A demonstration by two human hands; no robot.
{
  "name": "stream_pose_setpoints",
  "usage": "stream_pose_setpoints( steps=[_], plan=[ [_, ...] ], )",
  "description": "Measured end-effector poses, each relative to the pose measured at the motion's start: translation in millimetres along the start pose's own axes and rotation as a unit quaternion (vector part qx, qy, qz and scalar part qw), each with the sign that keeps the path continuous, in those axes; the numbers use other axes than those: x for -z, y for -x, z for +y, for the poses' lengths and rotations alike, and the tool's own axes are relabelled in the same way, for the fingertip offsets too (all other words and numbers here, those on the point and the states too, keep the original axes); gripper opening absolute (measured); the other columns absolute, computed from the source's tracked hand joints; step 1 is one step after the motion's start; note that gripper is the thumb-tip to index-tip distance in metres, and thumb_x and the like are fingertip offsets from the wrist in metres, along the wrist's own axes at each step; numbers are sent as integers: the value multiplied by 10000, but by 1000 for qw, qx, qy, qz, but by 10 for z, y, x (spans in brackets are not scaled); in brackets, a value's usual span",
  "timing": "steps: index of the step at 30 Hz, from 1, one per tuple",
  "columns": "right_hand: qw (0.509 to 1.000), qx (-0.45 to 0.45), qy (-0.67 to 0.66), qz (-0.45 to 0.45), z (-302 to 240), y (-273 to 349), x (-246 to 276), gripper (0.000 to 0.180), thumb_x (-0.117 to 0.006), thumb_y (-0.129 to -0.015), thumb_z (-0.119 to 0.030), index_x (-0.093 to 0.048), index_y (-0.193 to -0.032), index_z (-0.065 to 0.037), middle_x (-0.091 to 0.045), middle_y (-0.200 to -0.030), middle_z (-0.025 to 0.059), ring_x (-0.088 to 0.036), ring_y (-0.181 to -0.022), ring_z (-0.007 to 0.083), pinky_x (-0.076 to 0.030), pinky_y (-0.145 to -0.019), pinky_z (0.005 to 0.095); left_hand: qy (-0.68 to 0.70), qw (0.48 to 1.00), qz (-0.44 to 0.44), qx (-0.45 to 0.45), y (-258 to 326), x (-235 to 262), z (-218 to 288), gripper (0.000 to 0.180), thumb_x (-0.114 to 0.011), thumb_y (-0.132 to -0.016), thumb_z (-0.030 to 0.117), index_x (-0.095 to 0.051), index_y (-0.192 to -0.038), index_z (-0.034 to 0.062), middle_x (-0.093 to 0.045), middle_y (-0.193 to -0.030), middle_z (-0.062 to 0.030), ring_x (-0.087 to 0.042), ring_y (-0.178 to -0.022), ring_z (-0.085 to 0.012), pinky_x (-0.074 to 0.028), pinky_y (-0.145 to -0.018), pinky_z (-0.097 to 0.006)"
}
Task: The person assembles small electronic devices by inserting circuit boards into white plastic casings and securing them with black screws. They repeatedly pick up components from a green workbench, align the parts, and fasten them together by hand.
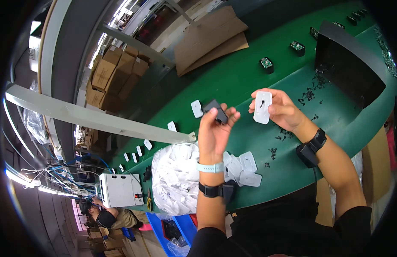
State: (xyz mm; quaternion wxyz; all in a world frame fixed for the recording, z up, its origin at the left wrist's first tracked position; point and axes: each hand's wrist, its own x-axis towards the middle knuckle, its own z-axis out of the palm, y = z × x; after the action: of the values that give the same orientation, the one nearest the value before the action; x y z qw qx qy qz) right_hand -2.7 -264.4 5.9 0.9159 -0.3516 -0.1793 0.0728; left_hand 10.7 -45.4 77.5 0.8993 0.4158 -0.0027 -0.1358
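Green conveyor table (250,77), stacked cardboard boxes (117,75), ceiling strip lights (19,177)

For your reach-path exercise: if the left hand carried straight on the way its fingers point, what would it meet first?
Probably the small white plate lying on the green belt just past the black part that the left hand holds; depth is unclear, so it might pass above.

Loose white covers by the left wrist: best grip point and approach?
Probably the topmost white cover in the loose pile, pinched across its two long edges from above. It lies flat on the green table, a rounded rectangle, its outer edge free. The left hand is nearest but holds a small black part.
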Motion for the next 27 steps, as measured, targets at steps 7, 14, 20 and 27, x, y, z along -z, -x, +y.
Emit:
stream_pose_setpoints(
  steps=[7,14,20,27],
  plan=[
    [998,-49,10,-29,-50,13,-28,556,-766,-849,-178,-551,-1317,31,-683,-1155,142,-673,-1052,208,-537,-931,337,17,998,-4,55,257,213,-367,420,-615,-975,186,-484,-1328,2,-556,-1170,-142,-552,-942,-260,-474,-708,-324],
    [994,-48,94,13,19,-10,-83,560,-776,-851,-131,-556,-1334,45,-676,-1161,135,-669,-1036,190,-547,-918,341,36,998,-33,-33,300,289,-383,393,-434,-1058,172,-428,-1396,-29,-543,-1273,-212,-580,-1141,-349,-483,-1020,-477],
    [979,-72,182,49,111,31,-287,568,-804,-801,32,-576,-1321,63,-684,-1116,112,-675,-971,156,-565,-888,304,-124,987,35,-95,361,265,-419,444,-597,-962,0,-458,-1383,-24,-608,-1241,-163,-618,-1106,-242,-485,-1010,-398],
    [960,-59,269,40,209,38,-319,620,-856,-747,9,-608,-1315,23,-683,-1118,102,-669,-961,148,-567,-886,302,-155,985,29,-68,364,303,-470,462,-678,-902,-65,-525,-1336,-21,-640,-1214,-119,-629,-1112,-176,-521,-952,-316]
  ],
)
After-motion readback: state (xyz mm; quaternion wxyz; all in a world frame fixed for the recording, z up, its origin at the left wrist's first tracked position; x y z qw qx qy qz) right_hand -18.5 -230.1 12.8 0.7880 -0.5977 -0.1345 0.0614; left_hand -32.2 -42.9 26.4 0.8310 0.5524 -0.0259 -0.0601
